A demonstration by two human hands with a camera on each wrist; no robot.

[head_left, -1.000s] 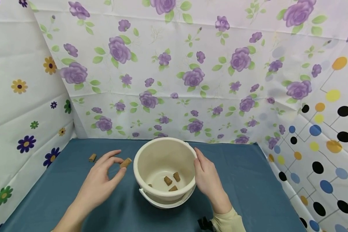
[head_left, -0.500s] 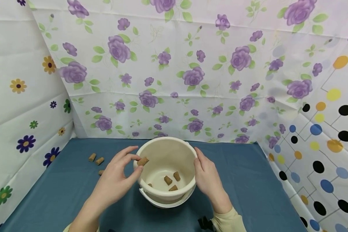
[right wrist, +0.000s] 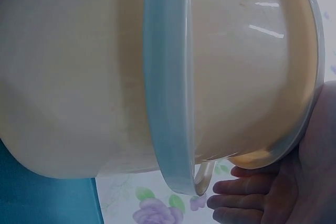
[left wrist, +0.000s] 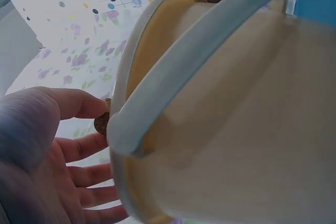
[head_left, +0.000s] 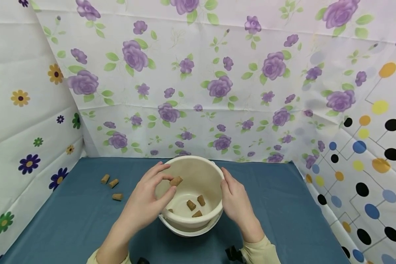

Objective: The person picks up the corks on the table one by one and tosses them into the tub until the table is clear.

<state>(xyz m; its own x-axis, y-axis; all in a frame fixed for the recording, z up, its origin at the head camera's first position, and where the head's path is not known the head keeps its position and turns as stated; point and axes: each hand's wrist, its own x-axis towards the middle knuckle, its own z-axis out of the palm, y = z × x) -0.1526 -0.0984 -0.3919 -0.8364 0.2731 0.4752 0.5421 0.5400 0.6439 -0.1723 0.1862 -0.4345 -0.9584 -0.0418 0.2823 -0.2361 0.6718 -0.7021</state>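
Note:
A cream bucket (head_left: 191, 221) stands on the blue cloth, its white handle (left wrist: 199, 61) hanging down on the near side. My left hand (head_left: 148, 194) pinches a cork (head_left: 176, 181) between thumb and fingertips, over the bucket's left rim. In the left wrist view that cork (left wrist: 103, 118) shows right beside the rim, partly hidden. Several corks (head_left: 191, 205) lie on the bucket's floor, one of them mostly hidden by the near wall. My right hand (head_left: 237, 198) holds the bucket's right rim, thumb on top and fingers along the outside, as the right wrist view shows the fingers (right wrist: 247, 198) under the rim.
To the left on the blue cloth (head_left: 69, 220) lie three loose corks (head_left: 113, 183). A floral sheet (head_left: 198, 73) hangs behind the table, with patterned sheets at both sides. A small black object (head_left: 233, 253) is by the right sleeve.
My left hand has moved right with the pinched cork, from left of the bucket to over its opening, uncovering two loose corks on the cloth. The right hand and bucket stay put.

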